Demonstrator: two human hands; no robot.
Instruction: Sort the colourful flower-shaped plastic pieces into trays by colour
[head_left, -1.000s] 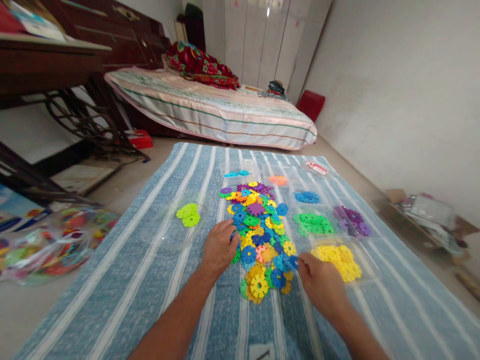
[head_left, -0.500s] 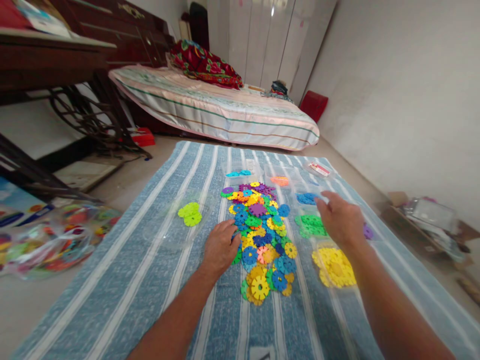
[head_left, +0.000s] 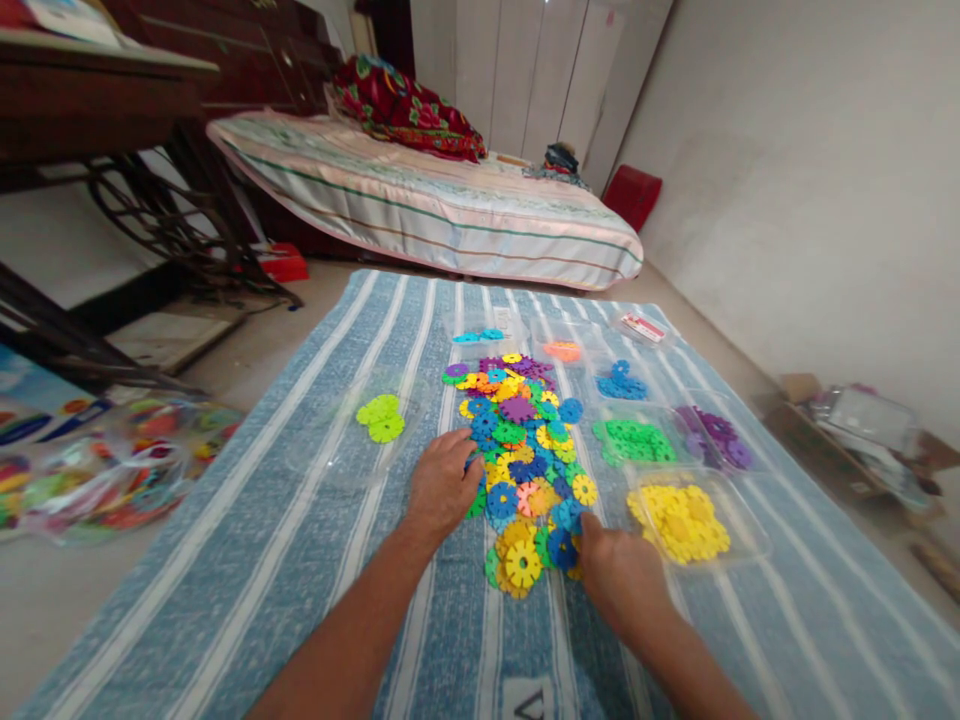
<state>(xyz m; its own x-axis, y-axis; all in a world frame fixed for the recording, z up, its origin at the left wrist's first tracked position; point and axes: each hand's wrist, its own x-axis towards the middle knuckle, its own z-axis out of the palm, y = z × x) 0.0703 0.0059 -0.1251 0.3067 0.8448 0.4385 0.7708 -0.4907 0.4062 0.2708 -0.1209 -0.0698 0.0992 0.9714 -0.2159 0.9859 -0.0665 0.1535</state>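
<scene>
- The pile of slotted discs [head_left: 525, 466], in mixed colours, spreads over the middle of the desk [head_left: 262, 570].
- At the pile's left side rests the left hand [head_left: 446, 485], fingers curled; whether its grip holds a disc I cannot tell.
- At the pile's near right side is the right hand [head_left: 626, 580], its grip narrow, fingertips against the discs; I cannot tell if one is held.
- Right of the pile, clear tubs crowd close: yellow discs [head_left: 679, 520] nearest, then green discs [head_left: 637, 440], purple discs [head_left: 716, 435] and blue discs [head_left: 621, 385].
- Just beyond the pile are light-blue discs [head_left: 478, 336] and orange discs [head_left: 562, 351], also in clear tubs.
- Left of the pile, light-green discs [head_left: 382, 417] lie in another.
- Striped cloth runs from the pile to the desk's left edge, with wider room there than among the right-hand tubs.
- Past the pile's far end, the desk stops short of a bed [head_left: 450, 225].
- Nearer than the pile, a pale patch [head_left: 528, 698] shows what looks like "V"; beyond it to the right, a red-and-white label [head_left: 643, 327] is too small to read.
</scene>
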